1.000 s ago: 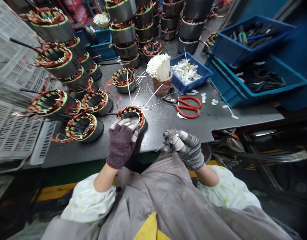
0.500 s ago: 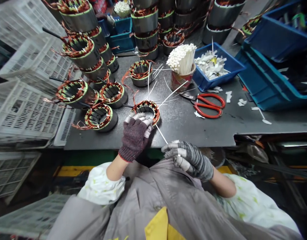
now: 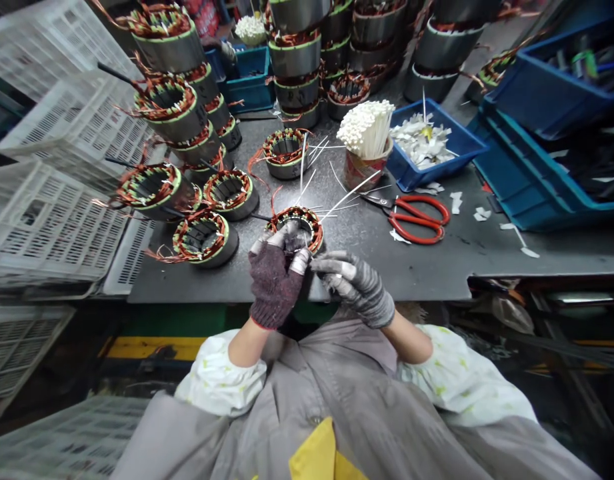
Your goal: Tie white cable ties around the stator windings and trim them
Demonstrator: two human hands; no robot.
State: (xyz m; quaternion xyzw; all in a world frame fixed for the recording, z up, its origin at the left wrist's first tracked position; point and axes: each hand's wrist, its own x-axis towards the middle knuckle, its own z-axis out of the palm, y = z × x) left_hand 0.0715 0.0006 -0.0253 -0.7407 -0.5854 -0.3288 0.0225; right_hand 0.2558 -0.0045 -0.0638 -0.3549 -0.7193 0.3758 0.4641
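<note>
A copper-wound motor stator (image 3: 317,230) rests on the dark table in front of me. My left hand (image 3: 279,273), in a dark purple glove with white-wrapped fingertips, grips its near rim, the fingers reaching into the bore and the thumb at the near edge. Close against the stator's near right side, my right hand (image 3: 354,283), in a grey striped glove, is closed with fingertips pinched on a thin white cable tie, mostly hidden by the fingers. Another white cable tie (image 3: 349,198) sticks out from the stator's right rim. Several more lie behind it.
Red-handled scissors (image 3: 419,219) lie to the right. Behind them stand a cup (image 3: 364,170) packed with white cable ties and a blue bin (image 3: 459,150) of white scraps. More stators (image 3: 207,240) are at left and stacked behind. White crates (image 3: 51,227) flank the table.
My right hand has moved up and left to the stator, and the length of cable tie between them is now hidden. My left fingers have moved deeper into the bore.
</note>
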